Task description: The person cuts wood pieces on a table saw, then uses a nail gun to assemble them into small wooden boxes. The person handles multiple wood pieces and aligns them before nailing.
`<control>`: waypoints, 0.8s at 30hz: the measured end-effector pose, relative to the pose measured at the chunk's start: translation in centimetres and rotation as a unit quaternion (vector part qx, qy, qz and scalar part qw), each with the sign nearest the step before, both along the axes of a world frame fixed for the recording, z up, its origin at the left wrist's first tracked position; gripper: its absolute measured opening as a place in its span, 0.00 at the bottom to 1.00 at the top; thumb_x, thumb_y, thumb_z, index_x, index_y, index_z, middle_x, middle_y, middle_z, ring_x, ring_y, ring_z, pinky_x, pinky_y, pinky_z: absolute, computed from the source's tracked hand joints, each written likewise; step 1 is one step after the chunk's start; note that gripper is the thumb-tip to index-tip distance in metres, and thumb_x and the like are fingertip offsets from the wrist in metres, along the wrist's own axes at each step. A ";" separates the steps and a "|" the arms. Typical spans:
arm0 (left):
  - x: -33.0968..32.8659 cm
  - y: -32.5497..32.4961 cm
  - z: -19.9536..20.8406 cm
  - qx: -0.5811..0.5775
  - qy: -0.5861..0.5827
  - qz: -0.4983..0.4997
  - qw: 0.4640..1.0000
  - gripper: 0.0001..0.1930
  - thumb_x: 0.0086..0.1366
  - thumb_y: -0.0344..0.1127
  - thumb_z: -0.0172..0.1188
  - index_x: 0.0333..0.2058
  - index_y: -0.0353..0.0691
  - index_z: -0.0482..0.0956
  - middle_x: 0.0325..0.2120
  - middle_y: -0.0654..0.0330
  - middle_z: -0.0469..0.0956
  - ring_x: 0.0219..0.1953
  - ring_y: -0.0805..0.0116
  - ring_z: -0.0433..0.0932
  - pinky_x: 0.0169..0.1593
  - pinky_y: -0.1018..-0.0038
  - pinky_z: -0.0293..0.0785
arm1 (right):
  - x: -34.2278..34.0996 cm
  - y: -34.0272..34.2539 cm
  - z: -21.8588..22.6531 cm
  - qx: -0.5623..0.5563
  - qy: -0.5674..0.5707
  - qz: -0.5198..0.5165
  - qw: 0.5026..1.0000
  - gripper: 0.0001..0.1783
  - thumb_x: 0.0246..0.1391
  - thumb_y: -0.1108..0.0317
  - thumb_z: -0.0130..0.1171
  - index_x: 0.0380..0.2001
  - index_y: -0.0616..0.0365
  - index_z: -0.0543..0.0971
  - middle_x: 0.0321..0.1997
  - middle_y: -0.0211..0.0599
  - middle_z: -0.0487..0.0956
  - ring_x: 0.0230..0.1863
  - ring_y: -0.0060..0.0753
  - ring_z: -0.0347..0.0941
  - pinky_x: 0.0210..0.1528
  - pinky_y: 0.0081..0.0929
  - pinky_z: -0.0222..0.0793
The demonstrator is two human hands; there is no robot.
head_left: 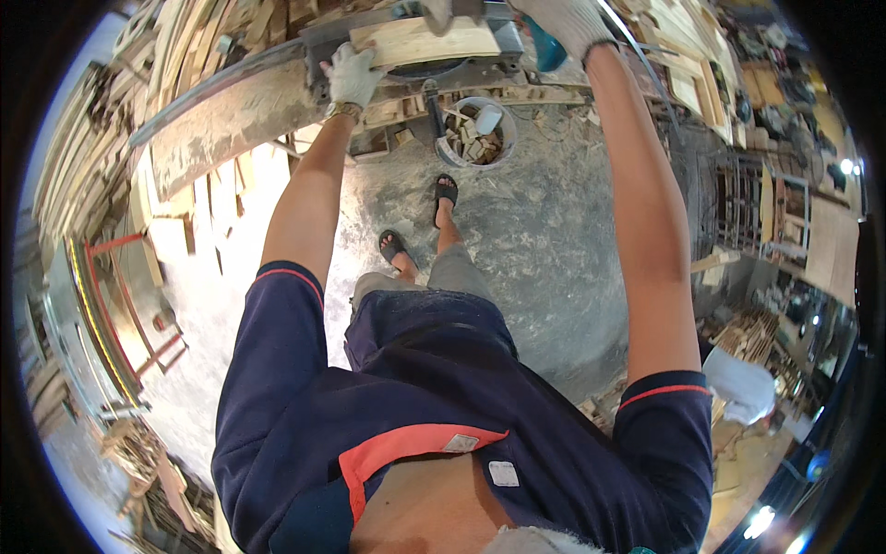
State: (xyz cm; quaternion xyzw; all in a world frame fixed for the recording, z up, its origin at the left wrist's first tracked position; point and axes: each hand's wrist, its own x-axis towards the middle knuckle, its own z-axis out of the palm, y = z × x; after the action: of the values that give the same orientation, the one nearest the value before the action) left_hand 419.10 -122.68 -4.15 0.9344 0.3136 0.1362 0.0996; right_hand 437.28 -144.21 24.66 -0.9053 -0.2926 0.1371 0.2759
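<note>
A pale wooden board [425,42] lies crosswise on a dark machine bed [318,51] at the far edge of my view. My left hand [353,76], in a whitish knit glove, grips its left end, with one finger sticking out to the left. A rounded grey machine part [437,15] stands over the board's far middle. My right hand [568,28], gloved too, is to the right of the board at the upper rim. Beside it is a teal curved piece [546,48]; the fingers are partly cut off, so their hold is unclear.
Under the bed, a round bucket [503,152] holds wood offcuts, with a dark pipe [432,106] by it. Wood strips [189,55] are stacked far left. A red metal frame [111,245] stands left, a metal rack [738,203] right. My sandalled feet [445,189] are on the dusty floor.
</note>
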 end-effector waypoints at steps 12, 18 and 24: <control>-2.8 2.1 -2.4 0.028 -0.041 -0.008 0.999 0.26 0.59 0.57 0.70 0.54 0.57 0.82 0.55 0.53 0.71 0.64 0.46 0.67 0.68 0.27 0.53 | -8.0 -0.6 -9.6 0.064 0.017 -0.038 0.997 0.13 0.51 0.62 0.64 0.35 0.58 0.76 0.22 0.36 0.79 0.22 0.31 0.80 0.30 0.35 0.76; -2.0 2.2 -3.0 0.038 -0.063 -0.022 0.997 0.25 0.57 0.55 0.72 0.53 0.60 0.82 0.57 0.52 0.71 0.66 0.44 0.66 0.67 0.26 0.54 | -8.0 -0.6 -9.1 0.039 0.008 -0.050 0.998 0.14 0.53 0.61 0.64 0.38 0.58 0.77 0.26 0.38 0.81 0.25 0.34 0.82 0.34 0.38 0.77; -2.3 2.2 -2.9 0.051 -0.059 -0.005 0.997 0.27 0.59 0.58 0.69 0.55 0.57 0.81 0.52 0.52 0.72 0.61 0.45 0.70 0.67 0.28 0.54 | -7.5 -0.7 -7.7 0.017 -0.007 -0.023 1.000 0.16 0.53 0.60 0.64 0.40 0.59 0.77 0.26 0.40 0.82 0.25 0.34 0.82 0.36 0.39 0.78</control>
State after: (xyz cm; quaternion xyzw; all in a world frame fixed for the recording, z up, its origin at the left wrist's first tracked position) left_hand 416.84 -120.51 -7.08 0.9301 0.2954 0.2066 0.0710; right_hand 429.78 -144.86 16.93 -0.9081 -0.2755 0.1191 0.2921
